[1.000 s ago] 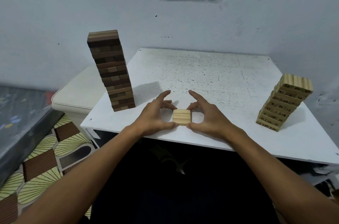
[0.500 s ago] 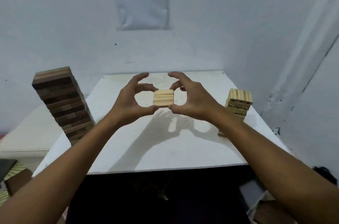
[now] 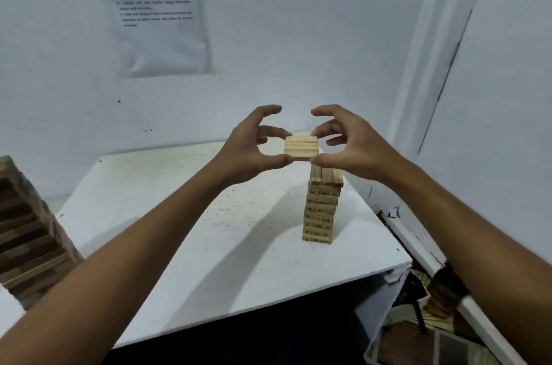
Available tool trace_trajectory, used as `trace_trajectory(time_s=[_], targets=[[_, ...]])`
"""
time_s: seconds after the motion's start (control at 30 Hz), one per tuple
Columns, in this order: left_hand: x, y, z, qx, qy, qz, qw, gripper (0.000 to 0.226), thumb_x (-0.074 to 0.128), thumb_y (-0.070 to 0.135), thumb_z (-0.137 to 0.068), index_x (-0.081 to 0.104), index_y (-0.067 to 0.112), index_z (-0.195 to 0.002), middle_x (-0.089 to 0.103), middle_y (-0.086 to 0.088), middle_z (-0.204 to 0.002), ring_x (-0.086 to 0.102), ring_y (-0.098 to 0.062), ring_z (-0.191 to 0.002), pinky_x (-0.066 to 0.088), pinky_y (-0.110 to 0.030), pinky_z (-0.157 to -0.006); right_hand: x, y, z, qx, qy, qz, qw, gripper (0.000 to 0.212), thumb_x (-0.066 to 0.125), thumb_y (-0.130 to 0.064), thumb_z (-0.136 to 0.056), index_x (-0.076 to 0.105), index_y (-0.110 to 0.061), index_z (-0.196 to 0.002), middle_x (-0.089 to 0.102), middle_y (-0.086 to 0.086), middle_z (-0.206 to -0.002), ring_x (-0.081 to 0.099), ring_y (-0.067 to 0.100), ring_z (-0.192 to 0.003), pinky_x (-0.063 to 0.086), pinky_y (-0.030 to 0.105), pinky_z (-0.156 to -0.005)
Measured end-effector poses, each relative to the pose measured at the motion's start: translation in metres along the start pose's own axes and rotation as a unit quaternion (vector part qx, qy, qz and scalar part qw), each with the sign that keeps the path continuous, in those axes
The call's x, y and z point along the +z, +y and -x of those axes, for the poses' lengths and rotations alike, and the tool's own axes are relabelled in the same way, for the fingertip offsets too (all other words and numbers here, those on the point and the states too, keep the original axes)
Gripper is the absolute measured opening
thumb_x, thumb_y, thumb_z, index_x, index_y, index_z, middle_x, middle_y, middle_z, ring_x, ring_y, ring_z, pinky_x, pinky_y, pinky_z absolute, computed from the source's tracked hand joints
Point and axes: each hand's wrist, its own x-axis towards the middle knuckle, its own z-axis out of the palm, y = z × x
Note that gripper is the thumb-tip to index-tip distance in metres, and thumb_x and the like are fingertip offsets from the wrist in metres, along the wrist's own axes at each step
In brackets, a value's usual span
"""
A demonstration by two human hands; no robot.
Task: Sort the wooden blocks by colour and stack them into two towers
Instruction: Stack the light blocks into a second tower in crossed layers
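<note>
Two towers stand on the white tabletop (image 3: 185, 260), which suggests the sorting is largely done. At far left, cut by the frame edge, rises the dark tower (image 3: 27, 233), built of brown blocks in mixed shades; its top is out of view, so its completeness cannot be judged. Moving rightward, the left hand (image 3: 248, 149) pinches the left side of a flat layer of light blocks (image 3: 301, 149), thumb below and fingertips at the far edge, with the index finger arched free above. The layer, which appears to be three pale blocks held side by side, is in the air, well clear of the tabletop and level. The right hand (image 3: 355, 146) pinches the opposite side in mirror fashion, so the layer is clamped between both hands. Just below and slightly right of the layer stands the light tower (image 3: 321, 209), upright near the tabletop's right edge, its top partly hidden behind the right hand. No loose blocks are visible on the tabletop. By this evidence, the remaining work is probably to set the held layer squarely on the light tower, crosswise to the layer beneath, and let go without nudging the column. On the wall behind hangs a printed sheet (image 3: 158, 12), its text too blurred to read.
</note>
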Motion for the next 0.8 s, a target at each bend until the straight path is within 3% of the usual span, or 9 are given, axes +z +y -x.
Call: trace_trajectory(time_s=[0.17, 0.3, 0.57, 0.8], targets=[[0.026, 0.003, -0.019, -0.007, -0.046, 0.019, 0.999, 0.082, 0.084, 0.026, -0.073, 0.037, 0.025, -0.14, 0.066, 0.016, -0.11, 0.057, 0.013, -0.102, 0.043, -0.015, -0.092, -0.02, 0.023, 0.013, 0.034, 0.006, 0.0, 0.999, 0.073, 0.085, -0.021, -0.071, 0.045, -0.032, -0.131, 0.065, -0.005, -0.108, 0.06, 0.01, -0.108, 0.052, 0.034, -0.095], [0.039, 0.004, -0.022, -0.013, -0.07, 0.031, 0.997, 0.078, 0.083, 0.022, -0.075, 0.038, 0.023, -0.139, 0.067, 0.007, -0.115, 0.059, 0.0, -0.111, 0.043, -0.026, -0.098, -0.022, 0.035, 0.02, 0.051, 0.006, -0.004, 0.999, 0.073, 0.085, -0.021, -0.071, 0.045, -0.032, -0.132, 0.065, -0.008, -0.106, 0.06, 0.008, -0.106, 0.052, 0.033, -0.095], [0.045, -0.002, -0.015, -0.038, -0.087, 0.024, 0.995, 0.076, 0.081, 0.021, -0.077, 0.038, 0.024, -0.139, 0.065, 0.001, -0.121, 0.057, -0.009, -0.118, 0.043, -0.035, -0.103, -0.011, 0.05, 0.024, 0.063, -0.004, -0.02, 0.998, 0.071, 0.084, -0.018, -0.071, 0.045, -0.037, -0.128, 0.067, -0.008, -0.106, 0.06, 0.007, -0.107, 0.05, 0.033, -0.095], [0.049, -0.003, -0.011, -0.048, -0.09, 0.021, 0.995, 0.075, 0.081, 0.021, -0.078, 0.038, 0.023, -0.139, 0.065, 0.002, -0.121, 0.056, -0.01, -0.118, 0.044, -0.037, -0.103, -0.007, 0.057, 0.026, 0.07, -0.007, -0.021, 0.997, 0.07, 0.085, -0.02, -0.072, 0.044, -0.044, -0.123, 0.065, -0.016, -0.103, 0.059, 0.002, -0.105, 0.049, 0.027, -0.091]])
